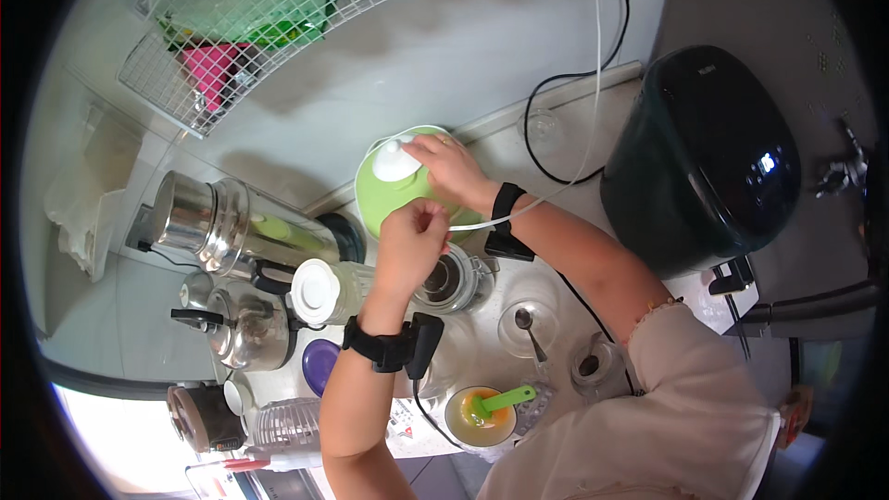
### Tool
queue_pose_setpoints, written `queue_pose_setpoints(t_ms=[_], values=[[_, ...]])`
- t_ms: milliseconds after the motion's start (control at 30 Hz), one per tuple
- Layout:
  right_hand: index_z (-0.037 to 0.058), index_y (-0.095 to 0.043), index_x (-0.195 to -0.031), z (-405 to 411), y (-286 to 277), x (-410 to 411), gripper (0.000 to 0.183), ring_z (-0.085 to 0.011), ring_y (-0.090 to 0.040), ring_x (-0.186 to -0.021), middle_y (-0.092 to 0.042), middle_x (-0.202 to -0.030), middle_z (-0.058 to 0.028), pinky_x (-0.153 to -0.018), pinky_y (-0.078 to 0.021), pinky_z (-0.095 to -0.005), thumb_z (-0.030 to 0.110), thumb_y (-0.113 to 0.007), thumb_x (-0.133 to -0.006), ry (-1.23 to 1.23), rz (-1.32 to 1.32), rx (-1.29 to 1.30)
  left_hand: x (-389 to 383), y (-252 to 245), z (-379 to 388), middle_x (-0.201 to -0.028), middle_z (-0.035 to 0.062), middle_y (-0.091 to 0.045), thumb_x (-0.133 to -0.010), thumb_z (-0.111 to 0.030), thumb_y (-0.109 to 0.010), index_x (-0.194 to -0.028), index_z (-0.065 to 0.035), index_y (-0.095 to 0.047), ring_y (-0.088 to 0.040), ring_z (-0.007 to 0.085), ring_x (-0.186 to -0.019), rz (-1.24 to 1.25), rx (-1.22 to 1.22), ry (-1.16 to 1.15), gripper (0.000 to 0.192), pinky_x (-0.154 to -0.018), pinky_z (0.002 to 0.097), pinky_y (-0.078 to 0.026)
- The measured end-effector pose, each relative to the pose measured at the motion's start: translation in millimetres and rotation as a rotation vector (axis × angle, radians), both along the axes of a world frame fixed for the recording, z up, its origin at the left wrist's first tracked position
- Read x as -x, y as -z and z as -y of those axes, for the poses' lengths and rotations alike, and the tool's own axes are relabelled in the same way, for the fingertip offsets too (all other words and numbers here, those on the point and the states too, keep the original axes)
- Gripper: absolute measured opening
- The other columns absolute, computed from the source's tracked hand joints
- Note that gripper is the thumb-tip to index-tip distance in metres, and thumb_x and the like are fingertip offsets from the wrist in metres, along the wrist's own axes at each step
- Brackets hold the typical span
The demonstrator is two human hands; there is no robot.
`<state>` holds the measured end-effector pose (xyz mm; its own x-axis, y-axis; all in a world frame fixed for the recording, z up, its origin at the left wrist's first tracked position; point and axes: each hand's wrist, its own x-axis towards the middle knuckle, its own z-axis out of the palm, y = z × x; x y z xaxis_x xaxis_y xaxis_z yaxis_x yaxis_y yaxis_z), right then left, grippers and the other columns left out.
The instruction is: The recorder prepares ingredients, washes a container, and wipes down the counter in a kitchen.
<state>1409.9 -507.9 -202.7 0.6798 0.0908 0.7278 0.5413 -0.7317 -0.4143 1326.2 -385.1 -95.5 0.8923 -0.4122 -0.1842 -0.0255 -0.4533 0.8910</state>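
The fingers of my left hand (415, 239) are closed on a thin white power cord (479, 226), just in front of a light-green rounded appliance (385, 201). From my grip the cord runs right across my other wrist, then up toward the wall. My right hand (448, 163) rests on the appliance, its fingertips at a white domed part with a small knob (397, 161). The fingers are partly spread and hold nothing that I can see. Below my left hand stands a glass clip-top jar (455, 281) with dark contents. Both wrists wear black straps.
A large black appliance (701, 160) with a lit display stands right. Left are a steel flask (243, 226), a steel kettle (246, 326) and a white-lidded jar (316, 292). A bowl (480, 439) with a green-handled utensil sits near me. A wire rack (278, 48) hangs above.
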Motion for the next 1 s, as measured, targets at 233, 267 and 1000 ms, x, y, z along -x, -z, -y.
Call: queue_pose_setpoints(t_ms=[233, 267, 1000], values=[[0.0048, -0.056, -0.08, 77.3, 43.6, 1.2, 0.018, -0.0317, -0.047, -0.086, -0.049, -0.086, -0.0125, -0.071, -0.0428, -0.0379, 0.003, -0.053, -0.062, 0.459, -0.132, -0.229, 1.8, -0.1, -11.0, -0.059, 0.0043, -0.053, -0.084, -0.01, -0.049, -0.08, 0.0046, -0.053, -0.048, 0.0078, -0.047, -0.029, 0.124, -0.073, 0.016, -0.044, 0.0199, -0.04], [0.0052, -0.059, -0.08, 96.8, 57.8, 2.0, 0.016, -0.0314, -0.046, -0.09, -0.05, -0.091, -0.0123, -0.076, -0.0408, -0.0394, 0.005, -0.053, -0.064, 0.48, -0.313, -0.072, 1.8, -3.0, -5.4, -0.059, 0.004, -0.052, -0.084, -0.011, -0.049, -0.081, 0.0047, -0.053, -0.048, 0.0078, -0.047, -0.038, 0.117, -0.073, 0.016, -0.045, 0.02, -0.04], [0.0084, -0.059, -0.09, 114.9, 93.8, -15.7, 0.019, -0.0218, -0.047, -0.093, -0.055, -0.092, -0.0064, -0.079, -0.0342, -0.0373, 0.018, -0.047, -0.079, 0.951, -0.65, 0.902, 12.6, -11.9, -9.7, -0.06, 0.0046, -0.053, -0.082, -0.006, -0.048, -0.082, 0.0053, -0.054, -0.048, 0.0078, -0.048, 0.002, 0.088, -0.046, 0.012, -0.044, 0.0197, -0.039]])
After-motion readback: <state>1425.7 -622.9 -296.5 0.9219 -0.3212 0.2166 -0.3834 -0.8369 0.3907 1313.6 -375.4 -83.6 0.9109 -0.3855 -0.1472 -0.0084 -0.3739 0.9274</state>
